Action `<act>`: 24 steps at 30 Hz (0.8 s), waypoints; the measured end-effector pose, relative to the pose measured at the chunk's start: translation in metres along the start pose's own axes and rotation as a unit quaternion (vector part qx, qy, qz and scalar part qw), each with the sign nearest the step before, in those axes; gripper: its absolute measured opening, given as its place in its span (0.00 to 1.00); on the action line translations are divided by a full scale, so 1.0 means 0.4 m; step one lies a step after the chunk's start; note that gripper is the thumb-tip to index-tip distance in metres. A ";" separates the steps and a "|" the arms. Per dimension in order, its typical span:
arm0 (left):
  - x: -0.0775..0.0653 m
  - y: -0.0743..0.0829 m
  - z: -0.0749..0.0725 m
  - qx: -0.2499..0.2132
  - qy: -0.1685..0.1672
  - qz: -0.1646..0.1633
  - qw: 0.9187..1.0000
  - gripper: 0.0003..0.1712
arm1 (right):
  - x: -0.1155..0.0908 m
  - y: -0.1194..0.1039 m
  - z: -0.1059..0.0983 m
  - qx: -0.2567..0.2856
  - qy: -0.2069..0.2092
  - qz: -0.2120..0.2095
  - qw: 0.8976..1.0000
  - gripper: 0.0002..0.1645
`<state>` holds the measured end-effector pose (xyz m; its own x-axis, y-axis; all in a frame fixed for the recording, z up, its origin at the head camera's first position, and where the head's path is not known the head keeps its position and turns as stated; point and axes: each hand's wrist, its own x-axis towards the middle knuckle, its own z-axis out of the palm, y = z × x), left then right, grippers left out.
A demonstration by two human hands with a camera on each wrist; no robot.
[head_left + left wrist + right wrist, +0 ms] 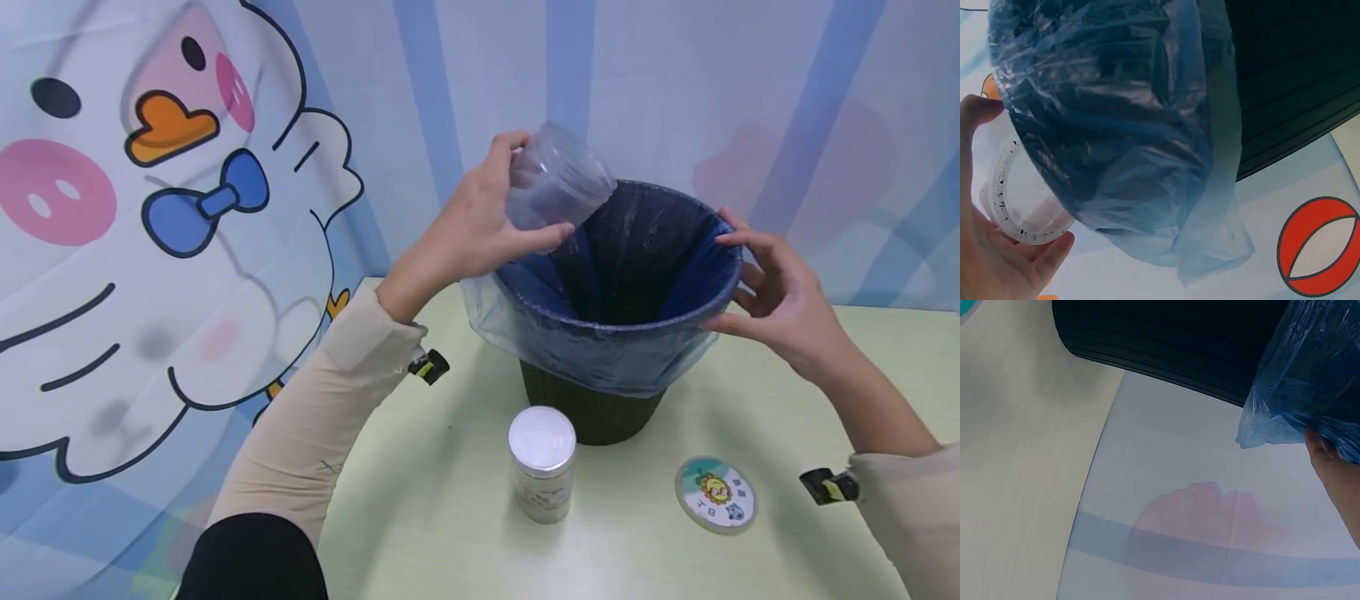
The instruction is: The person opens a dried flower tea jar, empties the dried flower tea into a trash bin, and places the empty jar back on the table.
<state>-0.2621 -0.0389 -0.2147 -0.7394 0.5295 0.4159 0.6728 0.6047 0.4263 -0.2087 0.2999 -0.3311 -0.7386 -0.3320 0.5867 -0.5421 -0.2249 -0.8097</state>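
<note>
My left hand (pixel 476 215) grips a clear plastic jar (pixel 561 177), tilted with its mouth toward the trash bin, at the bin's left rim. In the left wrist view dark specks dot the rim of the jar (pixel 1001 194); its inside looks see-through. The dark trash bin (pixel 592 412) stands upright on the table, lined with a translucent blue bag (pixel 600 354) folded over its rim. On the other side, my right hand (pixel 787 304) holds the bin's right rim through the bag, fingers and thumb bent around the edge.
A canister (pixel 543 479) with a white lid stands on the pale table (pixel 427 500) in front of the bin. To its right lies a round lid (pixel 716 493) with a printed label. A cartoon-printed cloth (pixel 645 75) hangs behind.
</note>
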 end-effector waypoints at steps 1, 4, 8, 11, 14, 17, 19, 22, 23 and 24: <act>-0.001 0.000 0.001 -0.004 0.002 -0.003 1.000 0.55 | 0.000 0.000 0.000 0.000 0.000 0.000 1.000 0.48; -0.004 0.000 0.003 -0.017 0.010 -0.007 1.000 0.55 | -0.001 0.001 0.000 0.001 0.001 0.000 1.000 0.49; -0.007 -0.002 0.008 -0.034 0.030 -0.003 0.999 0.56 | -0.001 0.002 -0.001 0.004 0.000 -0.003 1.000 0.49; -0.008 -0.002 0.013 -0.044 0.046 0.000 0.998 0.55 | -0.001 0.003 0.000 0.005 0.000 -0.004 1.000 0.49; -0.009 0.000 0.018 -0.058 0.060 0.002 0.997 0.55 | -0.001 0.002 0.000 0.004 0.002 -0.003 1.000 0.49; -0.012 0.002 0.024 -0.076 0.072 0.005 0.995 0.55 | -0.001 0.002 0.001 0.003 0.005 -0.001 1.000 0.50; -0.015 0.004 0.027 -0.088 0.078 0.007 0.993 0.54 | -0.001 0.003 0.000 0.004 0.005 -0.001 1.000 0.50; -0.019 0.006 0.031 -0.101 0.088 0.008 0.991 0.54 | -0.002 0.003 0.000 0.005 0.005 -0.001 1.000 0.50; -0.020 0.007 0.032 -0.105 0.092 0.009 0.990 0.54 | -0.002 0.003 -0.001 0.005 0.005 -0.001 1.000 0.50; -0.022 0.008 0.034 -0.108 0.096 0.009 0.989 0.54 | -0.003 0.003 -0.001 0.003 0.005 -0.001 1.000 0.50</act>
<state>-0.2540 -0.0336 -0.2278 -0.7221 0.4044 0.5613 0.6915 0.4432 0.5704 -0.2087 0.3004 -0.3327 -0.7418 -0.3223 0.5881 -0.5406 -0.2316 -0.8088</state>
